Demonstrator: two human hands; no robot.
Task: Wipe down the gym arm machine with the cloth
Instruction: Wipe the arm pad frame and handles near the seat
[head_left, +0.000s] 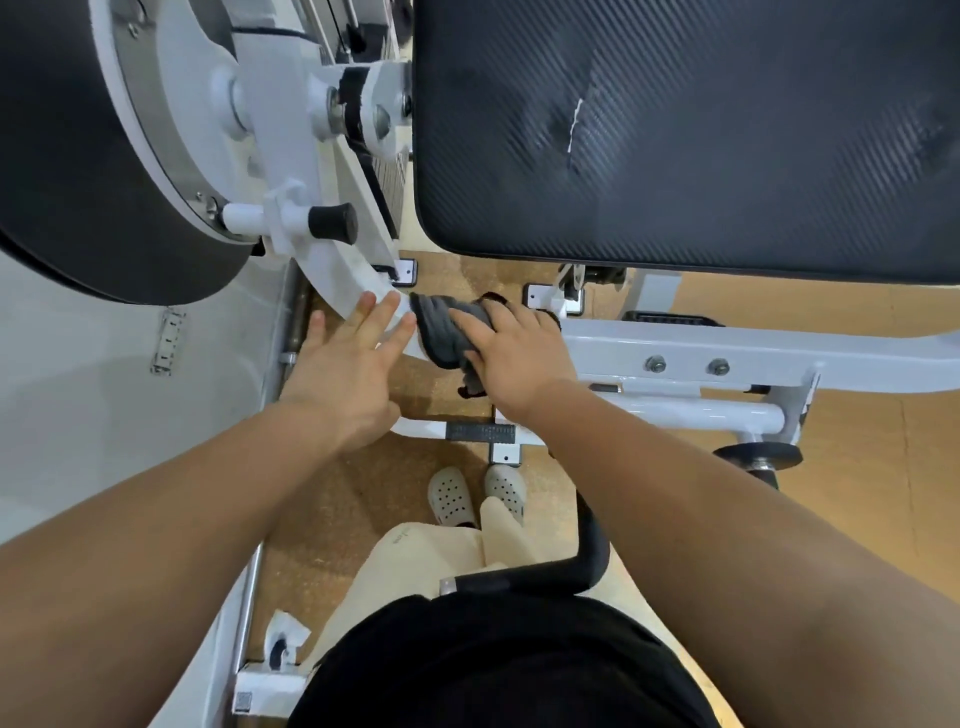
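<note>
Cloth, grey, bunched on white frame bar near centre, just at 3 o'clock of left hand. Right hand lies over cloth, fingers curled round it, pressing down. Left hand spread flat, fingers straight, touching curved white member, holding nothing. Best: keep even pressure, wrap cloth round bar, sweep toward 3 o'clock past bolts.

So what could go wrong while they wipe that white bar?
The left hand rests on the white bar right beside the cloth, so the right hand might bump its fingers while wiping. The black knob sticks out just above and could get knocked when a hand lifts.
</note>
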